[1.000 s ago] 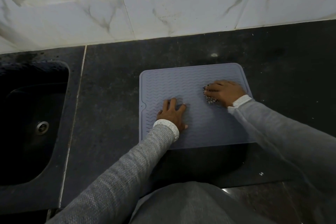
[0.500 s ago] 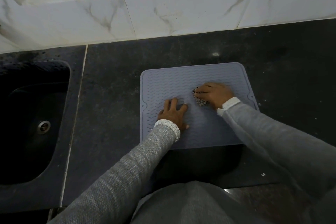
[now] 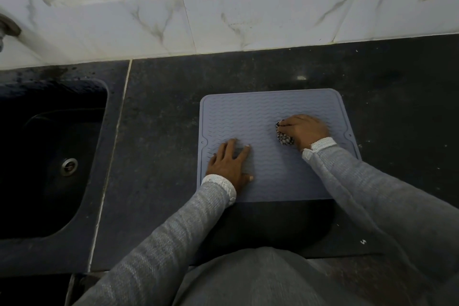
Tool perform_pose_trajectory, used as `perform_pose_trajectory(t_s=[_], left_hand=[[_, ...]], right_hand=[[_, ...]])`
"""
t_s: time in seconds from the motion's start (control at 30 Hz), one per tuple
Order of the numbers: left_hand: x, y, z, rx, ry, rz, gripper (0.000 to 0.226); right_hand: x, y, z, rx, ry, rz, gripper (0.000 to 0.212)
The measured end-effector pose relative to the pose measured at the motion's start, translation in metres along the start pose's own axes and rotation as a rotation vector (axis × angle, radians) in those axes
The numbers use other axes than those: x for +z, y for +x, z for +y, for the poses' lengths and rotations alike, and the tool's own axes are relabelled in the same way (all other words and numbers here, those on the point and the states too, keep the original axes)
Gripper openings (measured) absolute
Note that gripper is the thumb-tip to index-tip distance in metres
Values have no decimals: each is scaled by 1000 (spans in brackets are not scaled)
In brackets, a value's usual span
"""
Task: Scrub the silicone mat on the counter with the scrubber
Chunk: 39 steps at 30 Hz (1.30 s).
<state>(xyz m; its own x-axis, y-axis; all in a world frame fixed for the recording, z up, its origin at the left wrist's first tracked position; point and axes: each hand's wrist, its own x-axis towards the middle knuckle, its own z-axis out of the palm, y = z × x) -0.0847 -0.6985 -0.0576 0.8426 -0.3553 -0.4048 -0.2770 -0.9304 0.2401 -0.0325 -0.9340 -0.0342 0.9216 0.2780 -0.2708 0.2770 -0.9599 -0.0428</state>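
Note:
A grey-blue silicone mat [image 3: 248, 117] with wavy ridges lies flat on the dark counter [image 3: 161, 131]. My left hand [image 3: 229, 165] rests flat on the mat's left part, fingers spread and straight. My right hand [image 3: 306, 130] grips a speckled metal scrubber [image 3: 283, 138] and holds it against the right half of the mat. Most of the scrubber is hidden under my fingers and palm.
A dark sink [image 3: 49, 156] with a round drain [image 3: 69, 166] is set into the counter at the left. A white marble-tiled wall [image 3: 248, 20] runs along the back. The counter's front edge lies just below the mat, near my body.
My right hand slid the scrubber leftward across the mat and then back to the right. My left hand stayed pressed on the mat's left part.

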Motion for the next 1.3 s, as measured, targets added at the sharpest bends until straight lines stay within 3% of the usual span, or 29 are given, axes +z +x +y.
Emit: perform_pose_trajectory(t_s=[0.23, 0.37, 0.67, 0.83, 0.97, 1.3], left_hand=[[-4, 7, 1, -11, 39, -29, 87], [-5, 9, 0, -27, 35, -18, 86], [-6, 4, 0, -41, 18, -29, 88], [-8, 5, 5, -54, 26, -15, 87], [-8, 5, 6, -59, 30, 17, 85], [-10, 4, 5, -55, 14, -30, 88]], right_hand=[[-10, 17, -47, -138, 75, 49, 53], [-10, 33, -77, -275, -76, 16, 45], [-5, 9, -12, -160, -135, -44, 49], [-14, 25, -45, -185, -21, 51, 46], [-15, 41, -80, -275, -69, 5, 43], [-8, 10, -21, -138, -103, -38, 49]])
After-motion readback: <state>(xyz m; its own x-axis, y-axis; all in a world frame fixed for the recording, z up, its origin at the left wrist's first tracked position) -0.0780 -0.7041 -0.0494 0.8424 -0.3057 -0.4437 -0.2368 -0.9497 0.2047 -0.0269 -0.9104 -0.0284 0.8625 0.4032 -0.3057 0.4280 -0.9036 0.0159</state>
